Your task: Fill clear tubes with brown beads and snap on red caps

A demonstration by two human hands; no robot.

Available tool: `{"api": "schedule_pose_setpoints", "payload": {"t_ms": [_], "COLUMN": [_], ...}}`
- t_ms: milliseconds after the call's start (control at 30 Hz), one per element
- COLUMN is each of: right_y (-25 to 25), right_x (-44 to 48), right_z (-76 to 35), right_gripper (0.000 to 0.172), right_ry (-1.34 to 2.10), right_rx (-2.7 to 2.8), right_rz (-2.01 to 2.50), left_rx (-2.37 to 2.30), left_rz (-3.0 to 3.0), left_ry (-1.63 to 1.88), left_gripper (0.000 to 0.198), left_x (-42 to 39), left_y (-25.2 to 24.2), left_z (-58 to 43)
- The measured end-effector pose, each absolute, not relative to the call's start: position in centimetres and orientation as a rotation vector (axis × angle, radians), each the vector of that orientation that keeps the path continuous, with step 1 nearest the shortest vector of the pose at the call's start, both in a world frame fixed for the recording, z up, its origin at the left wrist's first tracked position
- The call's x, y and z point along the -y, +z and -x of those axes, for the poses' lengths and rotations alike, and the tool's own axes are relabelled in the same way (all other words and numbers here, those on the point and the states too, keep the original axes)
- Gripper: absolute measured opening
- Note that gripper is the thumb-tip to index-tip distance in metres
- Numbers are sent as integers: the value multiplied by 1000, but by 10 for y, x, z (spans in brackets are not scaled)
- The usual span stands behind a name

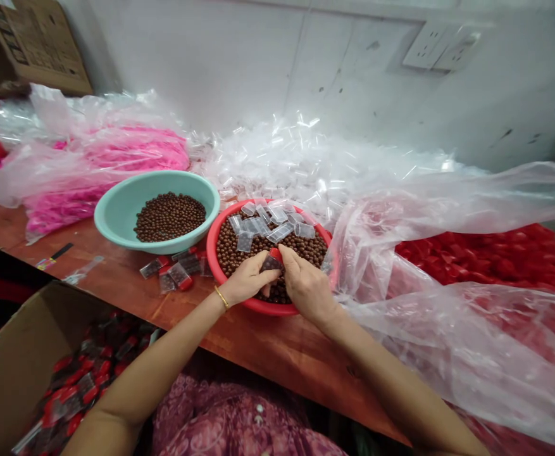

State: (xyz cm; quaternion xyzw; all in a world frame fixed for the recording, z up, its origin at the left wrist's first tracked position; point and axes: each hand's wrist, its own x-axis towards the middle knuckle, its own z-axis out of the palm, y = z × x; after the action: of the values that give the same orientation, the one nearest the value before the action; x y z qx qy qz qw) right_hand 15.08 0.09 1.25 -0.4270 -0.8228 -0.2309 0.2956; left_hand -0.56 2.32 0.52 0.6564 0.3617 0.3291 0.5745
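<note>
Both my hands meet over the front of a red basin [214, 256] of small brown balls [230, 252]. My left hand [250, 277] is closed round a small clear plastic box with a red cap [273, 254], which looks dark with brown balls. The fingers of my right hand [305, 283] press on the red cap from the other side. Several empty clear boxes [280, 232] lie on top of the balls in the basin. Left of the basin, several capped boxes [180, 276] rest on the table.
A turquoise basin [111, 215] of brown balls stands at left. Behind lies a heap of clear boxes [300, 164]. Red caps [490, 256] fill a plastic bag at right; pink pieces [135, 152] fill another. A carton [6, 361] with capped boxes sits below the table edge.
</note>
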Motion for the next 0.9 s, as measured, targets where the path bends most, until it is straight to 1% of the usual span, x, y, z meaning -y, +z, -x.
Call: {"api": "schedule_pose_setpoints", "payload": {"t_ms": [67, 167, 333, 533, 767, 900], "right_y": [10, 9, 8, 8, 8, 12], "right_x": [1, 5, 14, 12, 13, 10], "right_z": [-148, -146, -139, -133, -130, -134], "right_gripper": [40, 48, 59, 56, 55, 53], "right_ry": [-663, -612, -531, -511, -160, 35], "right_rx": [2188, 2175, 2189, 2171, 2109, 2060], "right_rz": [1089, 1066, 1054, 1062, 1063, 1045], "left_rx": [-915, -998, -1073, -1032, -962, -1008], "left_rz": [-1612, -1707, -1711, -1564, -1423, -1399], "left_ry": [836, 937, 917, 993, 951, 1005], "left_gripper": [17, 17, 17, 15, 13, 12], "left_x": [-22, -21, -19, -21, -24, -24], "left_y": [5, 6, 7, 3, 8, 10], "left_z": [5, 5, 6, 4, 3, 4]}}
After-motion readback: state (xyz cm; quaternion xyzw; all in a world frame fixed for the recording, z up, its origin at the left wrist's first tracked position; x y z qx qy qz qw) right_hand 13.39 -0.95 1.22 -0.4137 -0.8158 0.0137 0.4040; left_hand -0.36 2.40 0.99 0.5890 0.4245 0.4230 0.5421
